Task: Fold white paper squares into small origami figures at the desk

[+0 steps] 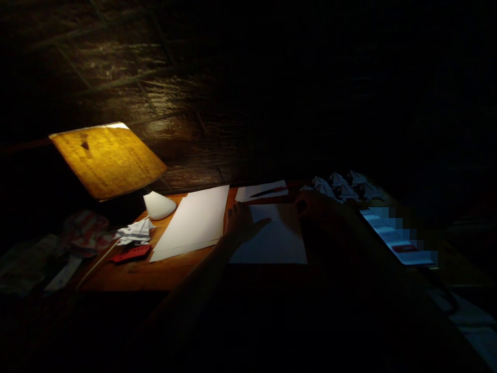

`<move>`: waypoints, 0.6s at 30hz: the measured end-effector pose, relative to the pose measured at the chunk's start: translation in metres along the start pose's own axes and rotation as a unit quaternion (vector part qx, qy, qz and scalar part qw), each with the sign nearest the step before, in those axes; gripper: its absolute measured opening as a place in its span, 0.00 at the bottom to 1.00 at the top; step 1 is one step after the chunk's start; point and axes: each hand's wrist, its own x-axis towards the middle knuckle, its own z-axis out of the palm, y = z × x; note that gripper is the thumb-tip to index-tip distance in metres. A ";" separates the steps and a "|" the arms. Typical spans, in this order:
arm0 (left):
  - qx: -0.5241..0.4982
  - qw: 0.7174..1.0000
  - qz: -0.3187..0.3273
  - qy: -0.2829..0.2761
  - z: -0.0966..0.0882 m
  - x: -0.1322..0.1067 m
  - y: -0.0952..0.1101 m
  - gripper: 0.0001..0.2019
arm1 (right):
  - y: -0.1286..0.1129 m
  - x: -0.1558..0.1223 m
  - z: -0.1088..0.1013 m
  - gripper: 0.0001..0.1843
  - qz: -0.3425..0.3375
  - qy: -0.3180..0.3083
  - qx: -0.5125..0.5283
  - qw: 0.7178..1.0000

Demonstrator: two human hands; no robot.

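A white sheet of paper (275, 243) lies flat on the wooden table in front of me, half in shadow. Across its left side rests my left hand (241, 223), open, with the thumb stretched over the paper and the fingers toward its far edge. My right hand (307, 203) is at the sheet's far right corner, very dark. Its fingers look curled and closed on the paper there, though the shadow hides their tips. Just left of my left hand lies a stack of white paper (194, 223).
A shaded lamp (112, 160) with a white base (159, 205) lights the left. Near it are a folded striped paper piece (135, 231) and a red object (132, 254). Behind, a knife (267, 192) lies on more paper (243, 194). Several folded paper shapes (337, 180) and a lit phone (396, 238) are right.
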 end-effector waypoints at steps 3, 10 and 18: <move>-0.008 1.000 -0.001 0.007 0.001 0.001 -0.001 0.52 | -0.003 -0.001 -0.004 0.21 0.013 -0.025 -0.002 1.000; -0.086 0.979 0.181 0.028 0.005 0.007 -0.004 0.34 | -0.006 -0.002 -0.006 0.20 -0.017 -0.016 -0.039 0.999; -0.187 0.950 0.250 0.007 0.012 0.019 -0.011 0.25 | -0.022 -0.004 0.002 0.18 -0.005 0.119 -0.073 0.990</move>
